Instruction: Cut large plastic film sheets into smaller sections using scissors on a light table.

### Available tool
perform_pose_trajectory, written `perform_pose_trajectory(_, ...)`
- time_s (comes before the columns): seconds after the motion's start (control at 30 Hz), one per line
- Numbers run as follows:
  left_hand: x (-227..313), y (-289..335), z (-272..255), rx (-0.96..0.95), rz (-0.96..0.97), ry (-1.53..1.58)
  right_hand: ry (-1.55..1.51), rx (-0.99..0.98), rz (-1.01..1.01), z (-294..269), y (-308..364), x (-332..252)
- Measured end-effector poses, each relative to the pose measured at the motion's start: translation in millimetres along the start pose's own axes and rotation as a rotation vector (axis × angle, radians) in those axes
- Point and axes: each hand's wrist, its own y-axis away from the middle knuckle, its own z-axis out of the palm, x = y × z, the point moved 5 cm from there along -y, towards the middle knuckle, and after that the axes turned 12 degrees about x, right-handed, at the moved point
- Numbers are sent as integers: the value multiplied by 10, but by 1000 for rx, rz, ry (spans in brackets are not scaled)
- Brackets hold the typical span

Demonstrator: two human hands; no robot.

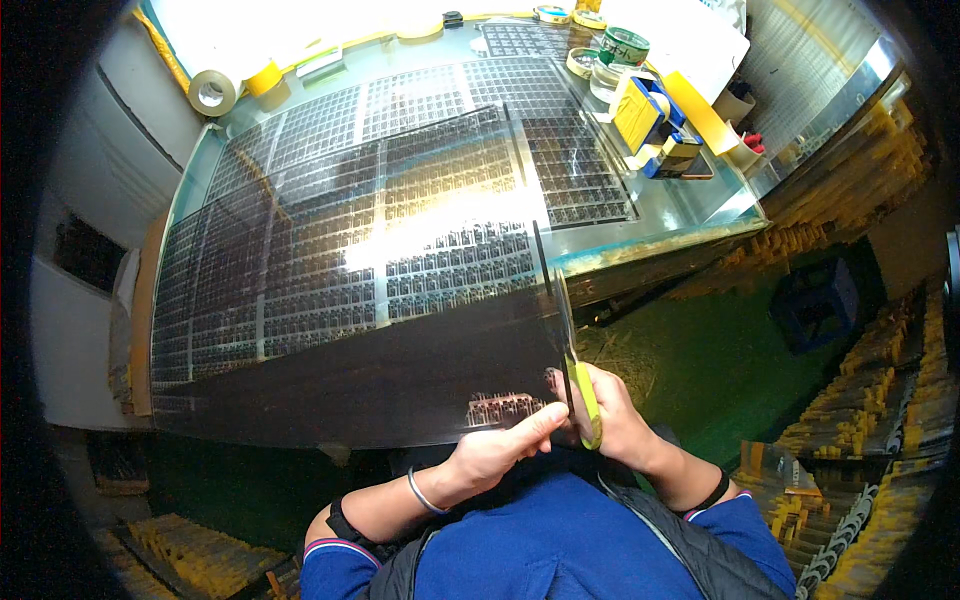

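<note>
A large dark film sheet (440, 350), printed with rows of small repeated patterns, stretches from the table toward my body. Its near right corner is pinched by my left hand (505, 447), thumb on top and fingers beneath. My right hand (622, 425) grips scissors (586, 405) by their yellow-green handles. The blades point away from me and lie along the sheet's right edge; whether they touch the film I cannot tell. Under this sheet, another patterned film (585, 185) lies flat on the glass-topped table (660, 237). Bright glare hides part of the upper sheet's pattern.
At the table's far right stand a yellow-and-blue tape dispenser (645, 115) and a green tape roll (624, 46). A grey tape roll (213, 92) sits at the far left corner. Bundles of yellow-edged sheets (850, 420) hang or stand low on the right, above a green floor (690, 345).
</note>
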Motion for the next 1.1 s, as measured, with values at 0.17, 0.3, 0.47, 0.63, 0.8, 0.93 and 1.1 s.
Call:
perform_pose_trajectory(0.17, 4, 0, 23, -35, 47, -92, -110, -4, 80, -8, 18, 58)
perform_pose_trajectory(0.3, -85, 6, 38, -43, 60, -172, -175, 37, 154, -18, -44, 23)
perform_pose_trajectory(0.47, -111, 31, 66, -37, 44, -107, -45, 44, -58, -50, -95, 20)
perform_pose_trajectory(0.63, -127, 49, 67, -72, 54, -213, -92, 43, 44, -51, -82, 42)
perform_pose_trajectory(0.8, -286, 110, 133, -151, -92, -290, -244, 91, 117, -94, -121, -25)
perform_pose_trajectory(0.93, -284, 174, 185, -237, -182, -321, -97, 104, -72, -168, -197, 22)
perform_pose_trajectory(1.1, -288, 175, 207, -261, -189, -325, -119, 119, -35, -183, -213, 49)
